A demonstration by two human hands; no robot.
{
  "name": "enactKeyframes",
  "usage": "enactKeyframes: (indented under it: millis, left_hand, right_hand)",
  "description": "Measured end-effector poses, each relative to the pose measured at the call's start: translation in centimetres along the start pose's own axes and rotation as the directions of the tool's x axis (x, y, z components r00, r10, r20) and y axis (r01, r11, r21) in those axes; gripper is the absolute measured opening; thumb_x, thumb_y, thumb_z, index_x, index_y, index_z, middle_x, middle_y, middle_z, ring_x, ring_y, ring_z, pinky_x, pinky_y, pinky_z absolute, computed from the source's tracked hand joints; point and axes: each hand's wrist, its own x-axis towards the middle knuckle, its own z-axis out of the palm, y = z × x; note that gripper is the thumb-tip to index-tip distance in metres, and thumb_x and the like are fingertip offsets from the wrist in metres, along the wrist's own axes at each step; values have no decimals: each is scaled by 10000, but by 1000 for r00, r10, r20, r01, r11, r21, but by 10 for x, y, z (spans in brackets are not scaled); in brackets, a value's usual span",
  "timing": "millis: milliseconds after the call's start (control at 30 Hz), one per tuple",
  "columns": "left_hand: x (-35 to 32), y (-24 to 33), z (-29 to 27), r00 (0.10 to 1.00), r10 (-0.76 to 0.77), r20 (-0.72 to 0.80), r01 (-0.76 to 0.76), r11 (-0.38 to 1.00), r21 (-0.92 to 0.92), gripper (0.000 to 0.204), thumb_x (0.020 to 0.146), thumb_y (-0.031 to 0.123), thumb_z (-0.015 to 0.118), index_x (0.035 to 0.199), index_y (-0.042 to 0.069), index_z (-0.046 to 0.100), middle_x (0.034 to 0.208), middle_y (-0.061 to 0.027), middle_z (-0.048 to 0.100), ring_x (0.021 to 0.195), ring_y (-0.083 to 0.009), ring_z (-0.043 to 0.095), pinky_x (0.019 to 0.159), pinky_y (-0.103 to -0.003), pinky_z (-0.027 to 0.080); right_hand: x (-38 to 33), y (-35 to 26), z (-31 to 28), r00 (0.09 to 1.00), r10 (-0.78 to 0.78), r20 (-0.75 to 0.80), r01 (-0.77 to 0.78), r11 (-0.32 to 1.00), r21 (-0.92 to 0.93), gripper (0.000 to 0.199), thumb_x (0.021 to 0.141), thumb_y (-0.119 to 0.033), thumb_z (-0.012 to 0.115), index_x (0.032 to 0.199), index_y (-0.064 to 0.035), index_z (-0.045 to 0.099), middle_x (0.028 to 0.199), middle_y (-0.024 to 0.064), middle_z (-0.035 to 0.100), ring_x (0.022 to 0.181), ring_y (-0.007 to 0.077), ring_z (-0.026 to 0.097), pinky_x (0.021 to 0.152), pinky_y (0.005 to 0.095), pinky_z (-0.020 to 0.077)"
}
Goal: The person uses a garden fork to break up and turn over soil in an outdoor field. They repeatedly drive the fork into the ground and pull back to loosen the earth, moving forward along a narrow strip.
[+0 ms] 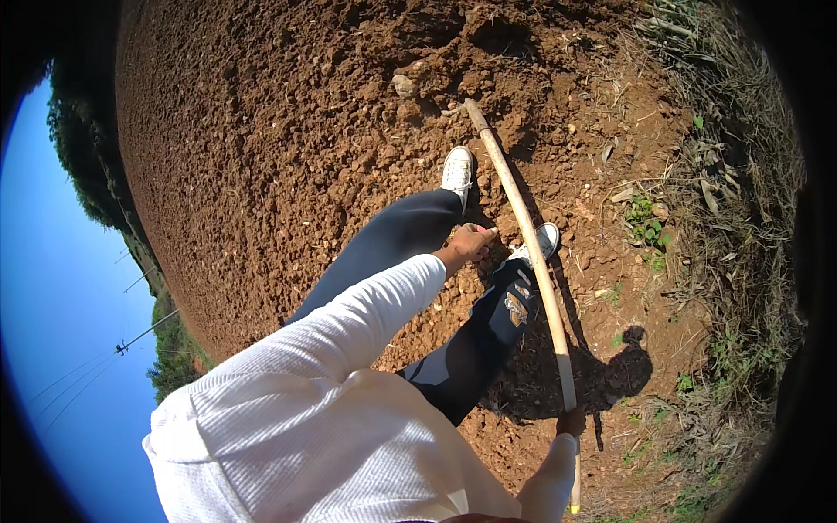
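My right hand point(571, 422) is wrapped round the lower part of a hoe's long pale wooden handle point(525, 209). The handle slants up and leftward from there, and its end beyond the hand shows a yellow tip. At the far end, the hoe's head point(455, 110) meets the broken soil; most of the blade is hidden. Just left of the handle's middle, apart from it, my left hand point(471, 241) has its fingers curled together. Whether anything small is between them I cannot make out.
Cloddy reddish-brown soil point(288, 148) spreads ahead and left, with a pale stone point(404, 85) near the hoe's head. My white shoes point(458, 170) stand on it. Dry grass and weeds point(732, 200) line the right side. My shadow point(628, 370) falls to the right.
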Motion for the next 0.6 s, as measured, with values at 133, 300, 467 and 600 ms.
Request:
enactKeyframes:
  millis: [133,300,467,600]
  left_hand:
    - [-8,13,2,974,-70,213,70,998,10,316,809,378,636,879,92,520,818,-51,569,725,-175,575,688,-342,509]
    - [-16,25,31,939,-150,308,195,973,-121,617,796,417,630,1224,9,454,1159,-183,511,1026,-278,525,851,-392,471]
    - [-6,50,38,875,22,483,345,672,-655,258,820,285,611,753,65,495,619,-56,519,536,-177,541,509,-321,494]
    - [-6,63,27,898,-13,440,356,611,-707,281,866,201,511,619,103,421,463,-19,427,388,-145,443,394,-289,425]
  right_hand:
    - [-78,57,-62,933,-349,-90,358,926,119,400,708,-214,716,1003,-58,495,937,138,596,838,309,596,709,452,478]
    - [-201,85,-164,997,53,-53,-64,975,-215,287,702,-274,686,830,-51,561,715,131,614,666,265,612,606,403,483]
    - [-317,59,-171,985,48,-165,-71,988,-134,241,736,-224,642,786,-14,534,657,129,562,567,277,550,556,399,453]
    - [-348,76,-137,975,82,-208,-22,961,277,279,740,-143,646,873,41,485,713,169,530,618,278,502,579,403,444]
